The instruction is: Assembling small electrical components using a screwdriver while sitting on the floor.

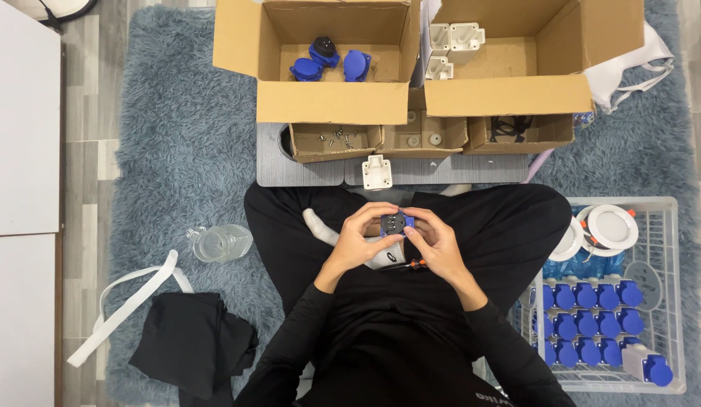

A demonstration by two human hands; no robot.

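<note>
I sit cross-legged on a blue shaggy rug. My left hand (359,237) and my right hand (433,241) meet over my lap, both gripping one small blue and black socket part (396,222). Fingers wrap its sides, so only its top face shows. A screwdriver with an orange and black handle (412,264) lies on my lap under the hands. A white plastic housing (377,172) rests on the grey board (305,172) in front of my knees.
Two open cardboard boxes stand ahead: the left one (332,102) holds blue socket parts (329,60), the right one (509,94) white housings (454,41). Small trays hold screws (337,137). A white crate (663,301) at right holds several blue sockets. A glass jar (221,243) and black cloth (188,343) lie left.
</note>
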